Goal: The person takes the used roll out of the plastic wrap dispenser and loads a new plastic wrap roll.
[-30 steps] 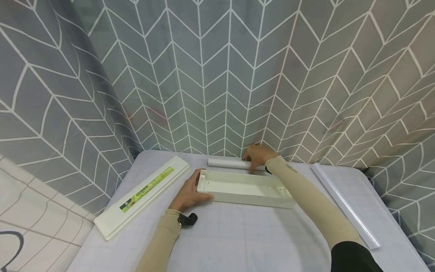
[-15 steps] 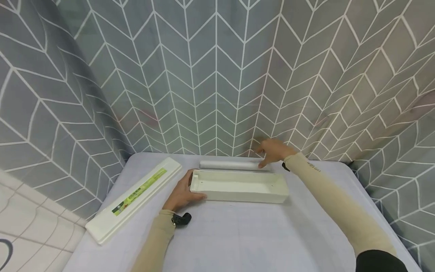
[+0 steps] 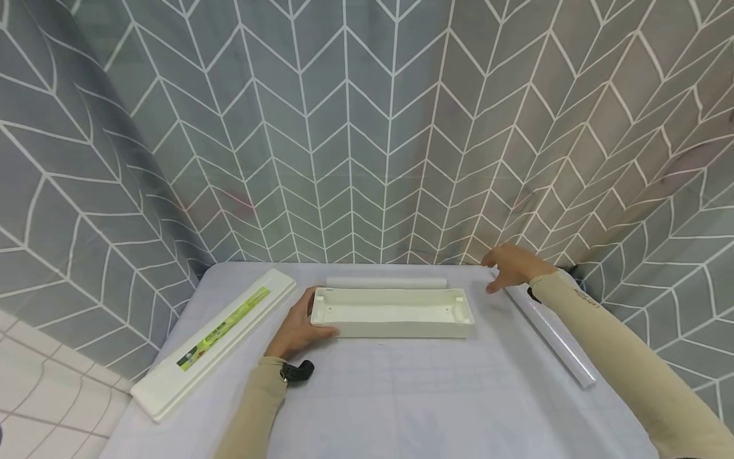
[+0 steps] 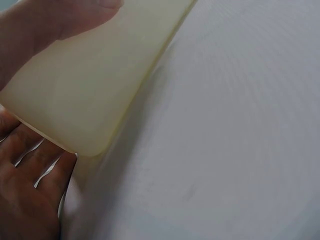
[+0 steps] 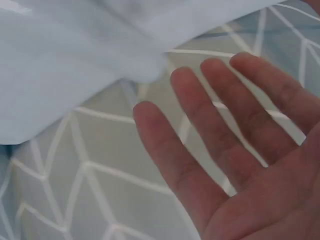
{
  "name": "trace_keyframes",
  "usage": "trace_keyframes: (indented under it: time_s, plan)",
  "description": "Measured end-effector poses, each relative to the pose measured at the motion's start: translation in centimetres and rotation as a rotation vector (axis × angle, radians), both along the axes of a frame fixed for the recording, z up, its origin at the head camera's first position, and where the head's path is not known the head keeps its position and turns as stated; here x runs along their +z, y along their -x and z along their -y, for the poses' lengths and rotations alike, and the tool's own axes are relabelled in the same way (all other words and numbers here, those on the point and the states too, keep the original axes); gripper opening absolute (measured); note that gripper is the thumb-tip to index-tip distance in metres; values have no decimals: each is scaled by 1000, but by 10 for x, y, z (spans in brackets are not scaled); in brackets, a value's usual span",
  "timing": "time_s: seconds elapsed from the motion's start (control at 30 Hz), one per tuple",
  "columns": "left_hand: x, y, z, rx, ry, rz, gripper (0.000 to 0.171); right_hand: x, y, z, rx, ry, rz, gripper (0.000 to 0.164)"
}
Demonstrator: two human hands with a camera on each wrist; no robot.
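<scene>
A long cream plastic box [image 3: 392,329], its top uncovered, lies mid-table. My left hand [image 3: 299,325] grips its left end, thumb along the front wall and fingers round the end. In the left wrist view the thumb overlaps the box wall [image 4: 90,95] and the fingers [image 4: 35,157] are at its end edge. My right hand [image 3: 512,266] holds nothing and hovers by the far end of a shiny clear plastic roll [image 3: 555,341]. The right wrist view shows that hand [image 5: 245,145] with fingers extended and spread.
A white roll [image 3: 387,282] lies behind the box along the back edge. To the left rests a long cream lid [image 3: 163,382] with a green label. The white-covered table [image 3: 424,401] meets a patterned curtain [image 3: 367,140] at the back.
My right hand has left the white roll behind the box and moved right toward the clear roll. The left hand keeps its grip on the box; the view has shifted slightly.
</scene>
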State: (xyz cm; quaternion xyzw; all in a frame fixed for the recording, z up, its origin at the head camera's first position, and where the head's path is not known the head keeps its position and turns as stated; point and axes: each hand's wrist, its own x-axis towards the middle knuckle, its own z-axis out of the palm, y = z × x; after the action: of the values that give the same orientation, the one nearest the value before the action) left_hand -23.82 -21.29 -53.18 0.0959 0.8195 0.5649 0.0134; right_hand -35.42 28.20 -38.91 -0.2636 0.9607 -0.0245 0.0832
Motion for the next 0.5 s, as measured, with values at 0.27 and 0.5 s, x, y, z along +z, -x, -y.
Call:
trace_keyframes:
  time_s: [0.27, 0.5]
  plan:
    - [-3, 1, 2, -1, 4, -11, 110, -8, -20, -43, -116, 4, 33, 81]
    - [-3, 1, 1, -4, -4, 2, 110, -26, -40, -74, -216, 60, 142, 95]
